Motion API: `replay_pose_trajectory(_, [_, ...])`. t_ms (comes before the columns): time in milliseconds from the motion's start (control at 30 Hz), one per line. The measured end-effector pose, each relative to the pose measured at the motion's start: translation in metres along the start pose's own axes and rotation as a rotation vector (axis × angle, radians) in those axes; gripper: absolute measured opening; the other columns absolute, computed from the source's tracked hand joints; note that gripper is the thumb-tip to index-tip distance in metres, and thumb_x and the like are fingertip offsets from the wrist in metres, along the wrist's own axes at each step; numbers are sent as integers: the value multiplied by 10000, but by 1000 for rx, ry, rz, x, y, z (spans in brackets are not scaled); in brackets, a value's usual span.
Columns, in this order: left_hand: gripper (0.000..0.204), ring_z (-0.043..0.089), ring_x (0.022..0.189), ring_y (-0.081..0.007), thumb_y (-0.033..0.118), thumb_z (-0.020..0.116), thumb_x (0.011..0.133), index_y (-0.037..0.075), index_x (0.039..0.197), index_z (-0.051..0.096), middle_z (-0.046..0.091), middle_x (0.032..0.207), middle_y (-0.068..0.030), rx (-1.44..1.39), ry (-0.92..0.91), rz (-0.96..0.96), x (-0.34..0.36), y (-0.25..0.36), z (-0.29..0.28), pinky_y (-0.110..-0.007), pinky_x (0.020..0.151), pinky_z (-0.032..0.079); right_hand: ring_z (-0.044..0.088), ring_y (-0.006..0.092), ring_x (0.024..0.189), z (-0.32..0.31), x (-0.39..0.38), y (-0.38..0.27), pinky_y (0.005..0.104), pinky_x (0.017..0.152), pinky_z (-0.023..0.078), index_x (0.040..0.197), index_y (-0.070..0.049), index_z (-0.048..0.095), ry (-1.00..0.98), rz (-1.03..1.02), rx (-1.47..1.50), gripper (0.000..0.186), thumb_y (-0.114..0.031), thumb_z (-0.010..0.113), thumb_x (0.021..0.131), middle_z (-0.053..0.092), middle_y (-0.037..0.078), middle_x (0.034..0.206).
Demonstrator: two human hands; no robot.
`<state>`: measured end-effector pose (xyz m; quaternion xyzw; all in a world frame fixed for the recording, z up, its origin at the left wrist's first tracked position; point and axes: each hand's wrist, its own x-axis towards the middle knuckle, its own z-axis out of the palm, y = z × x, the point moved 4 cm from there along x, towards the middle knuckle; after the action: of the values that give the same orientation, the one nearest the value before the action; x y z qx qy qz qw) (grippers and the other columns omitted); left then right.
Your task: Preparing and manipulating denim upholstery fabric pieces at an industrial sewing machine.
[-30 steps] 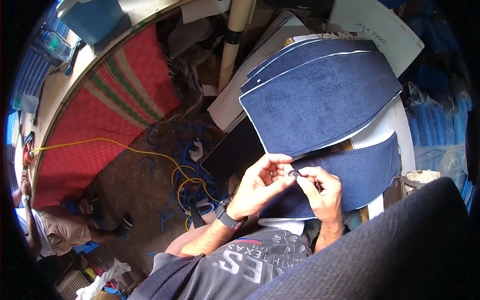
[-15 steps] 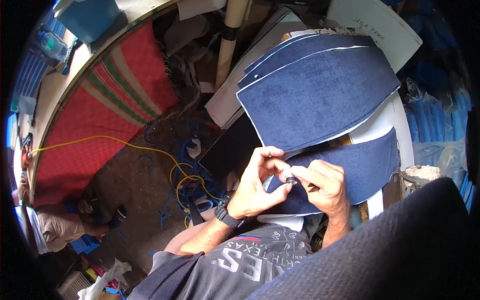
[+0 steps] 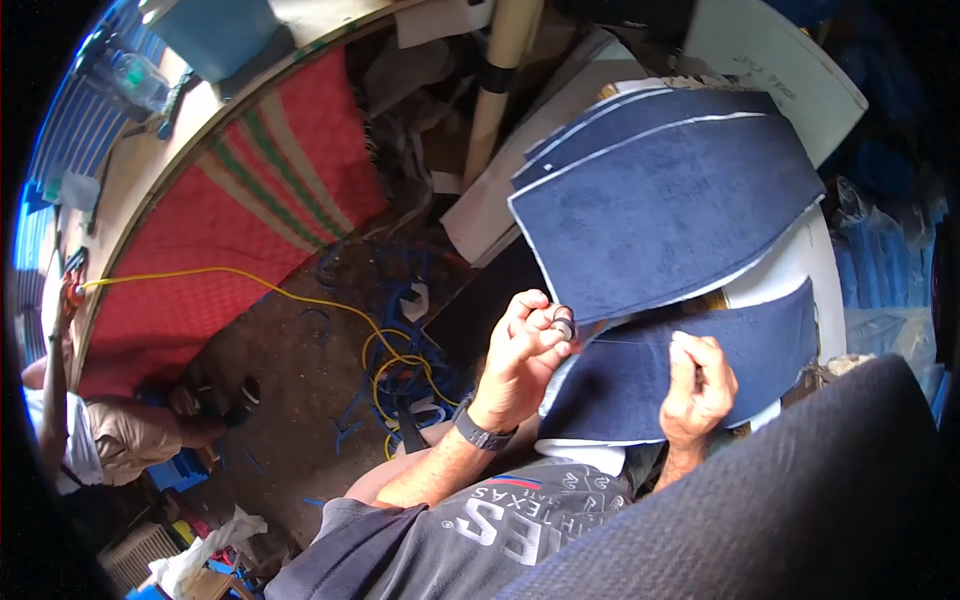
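My left hand point(image 3: 515, 365) is closed, with its fingertips and thumb pinching a small round bobbin point(image 3: 564, 325), dark with a shiny rim. To its right, my right hand point(image 3: 695, 395) is closed in a pinch above a dark blue fabric panel point(image 3: 750, 335). A faint thin thread point(image 3: 635, 343) seems to run between the two hands. Beyond them lies a larger stack of dark blue panels point(image 3: 670, 190) with white edges. The near corner of the stack reaches close to my left fingertips.
A large dark textured roll or padded piece point(image 3: 780, 500) fills the lower right. Yellow cord point(image 3: 250, 272) crosses from the table edge point(image 3: 130, 210) to the floor beside blue scraps. A red striped cloth point(image 3: 220, 240) hangs at left. Another person point(image 3: 120, 430) stands at far left.
My hands were together at the bobbin; now my right hand has drawn away to the right. The bobbin stays in my left fingers. The whole view has shifted slightly.
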<state>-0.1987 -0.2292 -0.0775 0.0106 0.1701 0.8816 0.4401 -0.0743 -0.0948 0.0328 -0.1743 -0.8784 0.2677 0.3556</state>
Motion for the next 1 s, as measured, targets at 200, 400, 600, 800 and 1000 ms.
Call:
replay_pose_trajectory(200, [288, 571, 980, -215, 93, 640, 848, 109, 1115, 534, 584, 972, -33, -239, 149, 68, 1, 6, -8, -393, 927, 475, 443, 87, 558, -40, -29, 32, 231, 511, 353, 975, 34, 647, 286, 186, 53, 90, 39, 612, 892, 534, 28, 657])
replay_pose_trajectory(400, [241, 573, 975, -204, 102, 631, 855, 100, 1088, 569, 591, 965, -24, -297, 195, 52, 3, 7, -8, -402, 935, 473, 342, 50, 543, -142, -51, 76, 221, 481, 268, 1129, 15, 601, 616, 343, 368, 193, -80, 603, 962, 443, -22, 653])
replay_pose_trajectory(600, [252, 577, 957, -194, 112, 624, 860, 84, 1106, 577, 601, 946, -24, -323, 172, 67, 6, 10, -13, -399, 926, 479, 365, 74, 552, -203, -14, 40, 225, 501, 309, 1187, 8, 581, 691, 327, 440, 241, -110, 593, 976, 462, -14, 683])
replay_pose_trajectory(800, [283, 578, 948, -192, 113, 625, 861, 87, 1139, 582, 612, 958, -23, -333, 189, 51, 6, 9, -16, -394, 908, 484, 526, 186, 645, -233, -23, 122, 290, 643, 454, 1279, 12, 555, 372, 207, -51, 331, -95, 591, 968, 579, 62, 784])
replay_pose_trajectory(1000, [305, 576, 949, -192, 110, 627, 855, 106, 1157, 586, 622, 972, -26, -307, 192, 45, 4, 10, -13, -378, 903, 475, 620, 287, 809, -212, -32, 147, 368, 822, 502, 1343, 6, 532, 67, 267, -973, 404, -91, 602, 957, 653, 138, 923])
